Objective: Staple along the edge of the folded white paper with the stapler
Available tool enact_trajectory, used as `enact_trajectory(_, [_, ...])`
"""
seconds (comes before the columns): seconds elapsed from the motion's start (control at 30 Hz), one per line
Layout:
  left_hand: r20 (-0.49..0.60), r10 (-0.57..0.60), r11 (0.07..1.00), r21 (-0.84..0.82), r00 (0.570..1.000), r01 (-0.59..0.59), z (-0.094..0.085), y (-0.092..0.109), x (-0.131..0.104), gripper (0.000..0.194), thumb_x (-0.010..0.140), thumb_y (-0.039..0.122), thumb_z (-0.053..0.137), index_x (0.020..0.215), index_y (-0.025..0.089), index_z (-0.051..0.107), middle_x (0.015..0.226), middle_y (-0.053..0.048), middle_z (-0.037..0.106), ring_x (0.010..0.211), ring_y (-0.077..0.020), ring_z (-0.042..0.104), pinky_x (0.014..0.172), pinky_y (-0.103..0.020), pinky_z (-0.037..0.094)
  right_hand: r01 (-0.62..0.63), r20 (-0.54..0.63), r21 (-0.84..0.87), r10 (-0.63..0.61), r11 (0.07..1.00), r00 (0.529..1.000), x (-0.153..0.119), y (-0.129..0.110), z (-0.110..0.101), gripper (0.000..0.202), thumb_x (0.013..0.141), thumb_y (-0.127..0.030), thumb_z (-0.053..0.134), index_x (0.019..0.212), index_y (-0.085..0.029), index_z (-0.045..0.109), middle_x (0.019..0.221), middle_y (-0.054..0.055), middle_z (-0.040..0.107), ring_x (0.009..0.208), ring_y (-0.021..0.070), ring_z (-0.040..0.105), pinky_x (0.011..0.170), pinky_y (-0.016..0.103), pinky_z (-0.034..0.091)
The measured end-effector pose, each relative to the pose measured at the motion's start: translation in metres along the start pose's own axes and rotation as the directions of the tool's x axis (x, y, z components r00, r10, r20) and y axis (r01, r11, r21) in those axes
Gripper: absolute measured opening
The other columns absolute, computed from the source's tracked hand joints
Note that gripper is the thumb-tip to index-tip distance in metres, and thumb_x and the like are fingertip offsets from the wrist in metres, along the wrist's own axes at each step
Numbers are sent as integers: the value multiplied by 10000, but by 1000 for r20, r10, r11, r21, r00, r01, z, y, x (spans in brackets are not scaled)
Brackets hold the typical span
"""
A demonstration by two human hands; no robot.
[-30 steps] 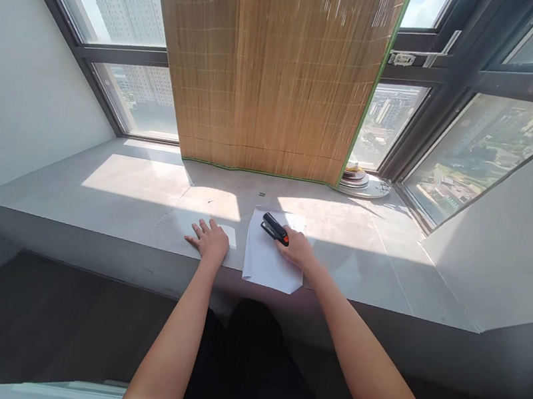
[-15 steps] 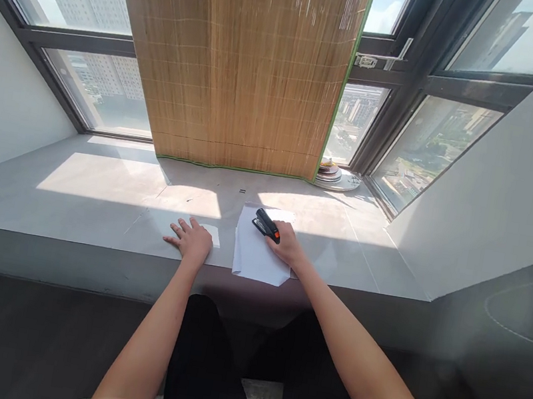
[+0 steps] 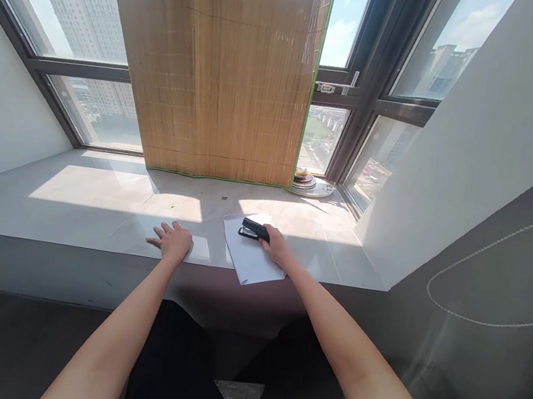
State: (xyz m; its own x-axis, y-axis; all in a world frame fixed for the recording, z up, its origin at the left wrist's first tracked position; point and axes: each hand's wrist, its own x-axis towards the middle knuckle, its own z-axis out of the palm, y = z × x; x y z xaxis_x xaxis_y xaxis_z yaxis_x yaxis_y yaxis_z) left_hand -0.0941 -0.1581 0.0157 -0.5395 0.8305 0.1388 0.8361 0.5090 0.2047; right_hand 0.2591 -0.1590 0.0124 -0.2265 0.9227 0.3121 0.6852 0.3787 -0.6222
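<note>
My left hand point(image 3: 171, 241) lies flat on the pale window sill point(image 3: 65, 221), fingers spread, with nothing in it. Wrapped around the rear end of a black stapler point(image 3: 254, 229) is my right hand point(image 3: 278, 247). The stapler lies over the upper part of some white sheets of paper point(image 3: 251, 261), its jaw end pointing left. The sheets sit askew, and their lower corner sticks out past the sill's front edge. Whether the stapler grips the paper cannot be made out.
A bamboo mat point(image 3: 228, 85) with green edging leans upright against the window behind the sill. Several stacked plates point(image 3: 312, 185) stand at its right foot. A white cord point(image 3: 470, 319) loops on the dark surface at right. Sunlit patches cross the sill.
The stapler has turned to lie more level, and the paper under it has rotated askew. My left hand stays spread on the sill. The camera view has tilted and shifted.
</note>
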Motion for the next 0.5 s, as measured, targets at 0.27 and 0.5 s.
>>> enact_trajectory(0.27, [-24, -5, 998, -64, 1000, 3, -6, 3, -4, 561, 953, 279, 367, 1448, 82, 542, 1643, -316, 332, 1542, -543, 215, 1117, -837, 184, -66, -171, 133, 88, 989, 981, -3, 6, -1, 362, 811, -158, 636, 1168, -221, 631, 1113, 88, 695, 1066, 265, 619, 922, 366, 489])
enact_trajectory(0.5, [-28, -2, 994, -107, 1000, -1, -15, 0, -12, 552, 933, 248, 405, 1423, 49, 564, 1592, -355, 363, 1535, -551, 216, 1111, -820, 217, -208, -419, 386, 372, 899, 828, -4, 25, -14, 372, 882, -378, 490, 1187, -177, 564, 1052, 120, 692, 919, 267, 639, 788, 369, 509])
